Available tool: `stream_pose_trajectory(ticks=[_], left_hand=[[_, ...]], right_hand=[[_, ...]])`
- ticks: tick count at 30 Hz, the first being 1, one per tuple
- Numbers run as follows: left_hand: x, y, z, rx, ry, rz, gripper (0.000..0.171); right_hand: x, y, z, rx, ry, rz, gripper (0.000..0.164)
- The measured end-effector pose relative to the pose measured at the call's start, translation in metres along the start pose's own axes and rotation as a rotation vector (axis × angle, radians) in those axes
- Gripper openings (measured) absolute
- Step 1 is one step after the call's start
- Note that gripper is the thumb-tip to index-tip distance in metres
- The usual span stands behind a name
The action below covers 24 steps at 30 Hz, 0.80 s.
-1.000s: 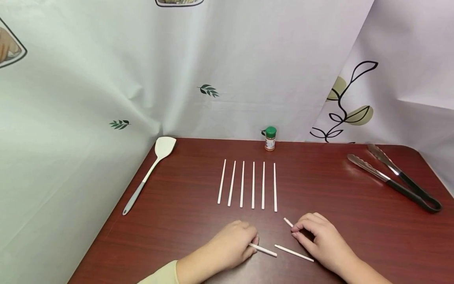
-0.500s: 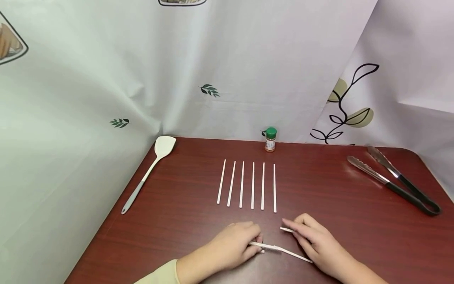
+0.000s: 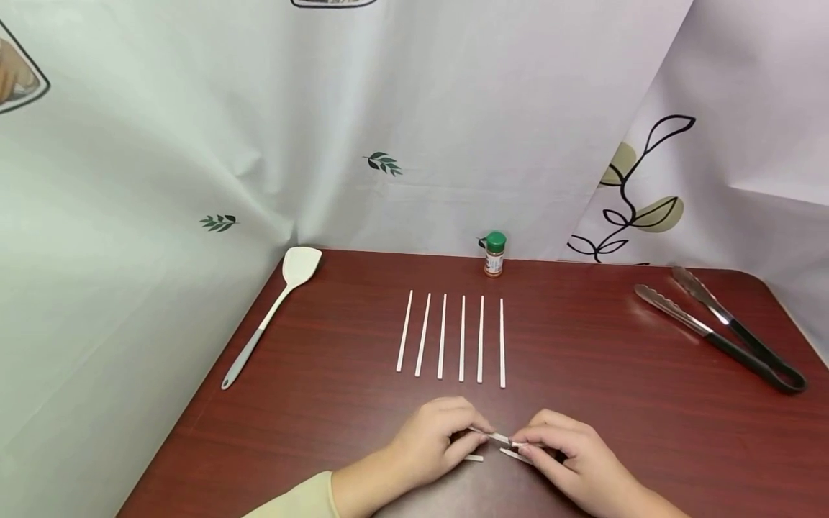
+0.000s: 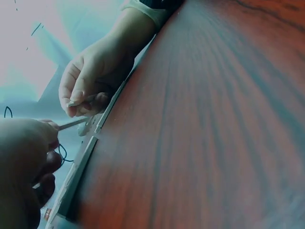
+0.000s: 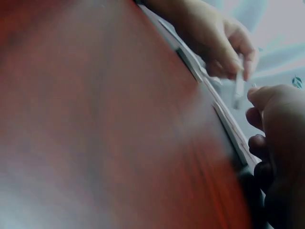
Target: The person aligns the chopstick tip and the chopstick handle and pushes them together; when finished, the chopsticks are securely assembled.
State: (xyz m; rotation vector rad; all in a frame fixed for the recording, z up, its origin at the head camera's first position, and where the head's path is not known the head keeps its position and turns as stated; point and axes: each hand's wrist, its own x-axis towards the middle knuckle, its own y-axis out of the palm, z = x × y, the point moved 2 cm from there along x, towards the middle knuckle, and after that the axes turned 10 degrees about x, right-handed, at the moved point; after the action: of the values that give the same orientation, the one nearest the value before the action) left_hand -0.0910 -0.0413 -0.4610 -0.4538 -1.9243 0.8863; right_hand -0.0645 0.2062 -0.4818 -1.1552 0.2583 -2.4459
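My left hand (image 3: pixel 437 442) pinches a short white chopstick piece (image 3: pixel 497 437) between thumb and fingers, its end pointing right. Facing it, my right hand (image 3: pixel 573 457) pinches another chopstick piece (image 3: pixel 516 444), mostly covered by the fingers. In the head view the two ends meet or nearly meet between the hands. The right wrist view shows the left-held piece (image 5: pixel 239 86) beside the right fingertips. Below them on the table lie two more pieces: one white end (image 3: pixel 476 458) shows under the left hand, and a narrow-tipped one (image 3: pixel 514 455) runs under the right.
Several white chopsticks (image 3: pixel 442 336) lie in a parallel row beyond the hands on the dark red table (image 3: pixel 350 324). A green-capped spice jar (image 3: pixel 494 254) stands at the back edge. A white spatula (image 3: pixel 272 313) lies left, metal tongs (image 3: pixel 719 327) right. Pale cloth (image 3: pixel 453 108) hangs behind.
Both hands have come together, bringing their chopstick pieces end to end. The left-held piece rose off the table, leaving another piece under that hand. The right hand moved left.
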Motion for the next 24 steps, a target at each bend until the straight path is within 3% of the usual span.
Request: stream_pose_trajectory(ticks=[4, 7, 12, 21, 24], left_hand=[[0.0009, 0.0011, 0.0020, -0.044, 0.024, -0.056, 0.014], [-0.0004, 0.0027, 0.0034, -0.092, -0.004, -0.096, 0.020], [-0.0023, 0.0042, 0.0034, -0.165, -0.096, -0.127, 0.021], [-0.0071, 0.0060, 0.0032, -0.358, -0.313, -0.079, 0.015], [-0.0074, 0.0063, 0.0025, -0.390, -0.350, -0.061, 0.015]], right_hand=[[-0.0008, 0.0027, 0.0016, -0.017, 0.007, -0.032, 0.023], [-0.0016, 0.0010, 0.0007, -0.050, 0.028, -0.079, 0.034], [-0.0028, -0.0029, -0.0010, -0.080, 0.066, -0.128, 0.046], [-0.0022, -0.0034, -0.0013, -0.068, 0.043, -0.153, 0.041], [-0.0012, -0.0035, 0.0002, -0.060, 0.021, -0.155, 0.039]])
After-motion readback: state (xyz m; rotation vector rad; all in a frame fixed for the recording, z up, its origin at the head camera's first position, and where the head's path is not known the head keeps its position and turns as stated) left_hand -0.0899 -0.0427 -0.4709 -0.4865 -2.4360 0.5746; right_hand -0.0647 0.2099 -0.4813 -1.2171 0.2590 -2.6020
